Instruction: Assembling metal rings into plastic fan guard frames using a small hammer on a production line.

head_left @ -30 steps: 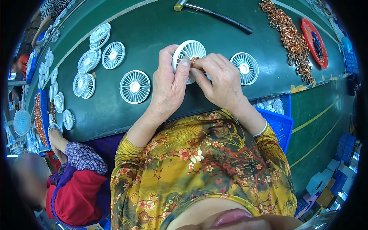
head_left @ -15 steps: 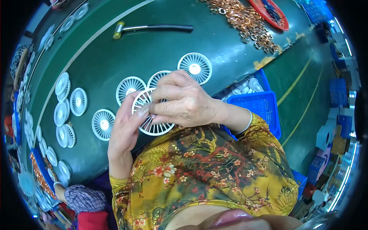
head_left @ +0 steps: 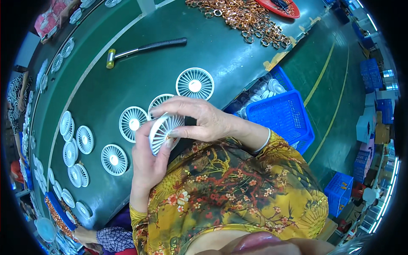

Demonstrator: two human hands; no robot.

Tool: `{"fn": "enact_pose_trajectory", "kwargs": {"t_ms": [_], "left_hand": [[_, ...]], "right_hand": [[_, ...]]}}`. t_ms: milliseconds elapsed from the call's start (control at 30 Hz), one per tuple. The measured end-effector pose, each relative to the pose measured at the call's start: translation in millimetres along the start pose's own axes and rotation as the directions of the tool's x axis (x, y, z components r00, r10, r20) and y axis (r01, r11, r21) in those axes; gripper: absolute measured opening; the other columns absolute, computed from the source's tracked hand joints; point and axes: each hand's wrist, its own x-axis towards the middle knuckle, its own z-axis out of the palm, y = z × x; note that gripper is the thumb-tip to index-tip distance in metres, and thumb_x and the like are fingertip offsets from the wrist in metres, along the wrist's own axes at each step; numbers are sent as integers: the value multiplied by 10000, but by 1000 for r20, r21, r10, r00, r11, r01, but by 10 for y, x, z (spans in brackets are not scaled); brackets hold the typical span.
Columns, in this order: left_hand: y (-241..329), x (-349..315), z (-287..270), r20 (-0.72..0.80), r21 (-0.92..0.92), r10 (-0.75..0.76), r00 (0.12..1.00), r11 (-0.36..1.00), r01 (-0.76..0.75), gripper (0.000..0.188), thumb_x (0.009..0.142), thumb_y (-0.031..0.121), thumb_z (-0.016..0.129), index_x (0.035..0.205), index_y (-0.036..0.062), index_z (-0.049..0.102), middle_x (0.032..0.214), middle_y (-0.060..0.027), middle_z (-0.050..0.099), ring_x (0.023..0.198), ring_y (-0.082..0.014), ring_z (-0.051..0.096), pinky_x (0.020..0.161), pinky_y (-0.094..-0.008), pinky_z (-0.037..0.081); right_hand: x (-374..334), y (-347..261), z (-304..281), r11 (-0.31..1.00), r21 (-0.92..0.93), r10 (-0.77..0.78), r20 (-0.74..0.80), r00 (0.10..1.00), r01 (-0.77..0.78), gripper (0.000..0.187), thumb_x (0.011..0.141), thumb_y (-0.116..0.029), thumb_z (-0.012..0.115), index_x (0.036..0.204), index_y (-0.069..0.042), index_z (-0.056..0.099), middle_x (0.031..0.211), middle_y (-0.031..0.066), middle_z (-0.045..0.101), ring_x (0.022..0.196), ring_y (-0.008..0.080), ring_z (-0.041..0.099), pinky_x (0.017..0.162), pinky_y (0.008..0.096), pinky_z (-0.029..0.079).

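Note:
Tilted on edge between my two hands is a white round slotted plastic grille (head_left: 164,129). My left hand (head_left: 147,163) grips its near left rim, with the thumb along the lower edge. My right hand (head_left: 203,120) curls over the top, its thumb pressed to the slotted face. A small coppery spot shows by that thumb tip; its kind is too small to tell. Matching grilles lie flat on the green table close by: one (head_left: 160,102) partly behind my right hand, one (head_left: 133,123) left of it, one (head_left: 194,85) farther off, and one (head_left: 114,160) left of my left hand.
A hammer (head_left: 148,46) with a black handle lies beyond the grilles. Copper-coloured rings (head_left: 250,23) are heaped at the far edge beside a red dish (head_left: 289,12). Blue baskets (head_left: 278,117) stand at right. More grilles (head_left: 70,154) are at left; a co-worker's sleeve (head_left: 114,239) is lower left.
The grille has turned from facing up to tilted on edge. My right thumb has shifted onto its face. The whole view has swung, and the co-worker's arm at lower left has moved.

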Motion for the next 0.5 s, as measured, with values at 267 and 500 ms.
{"fn": "enact_pose_trajectory", "kwargs": {"t_ms": [267, 500], "left_hand": [[-262, 103, -68, -478, 372, 113, 871, 924, 85, 366, 916, 52, 614, 1237, -53, 473, 1053, -183, 634, 886, -227, 670, 757, -322, 538], [-453, 36, -170, -555, 393, 114, 824, 909, 139, 387, 956, 80, 568, 1296, -24, 415, 1076, -158, 641, 916, -182, 662, 782, -299, 531]], "right_hand": [[-435, 523, -1699, 471, -677, -361, -733, 577, -565, 400, 824, -267, 709, 1125, -18, 624, 1154, 163, 620, 1094, 326, 553, 994, 404, 395], [-799, 1024, -2780, 43, -314, 146, -937, 317, -948, 926, 840, -737, 397, 1462, -55, 323, 1474, 286, 309, 1385, 438, 260, 1125, 562, 150]]}}
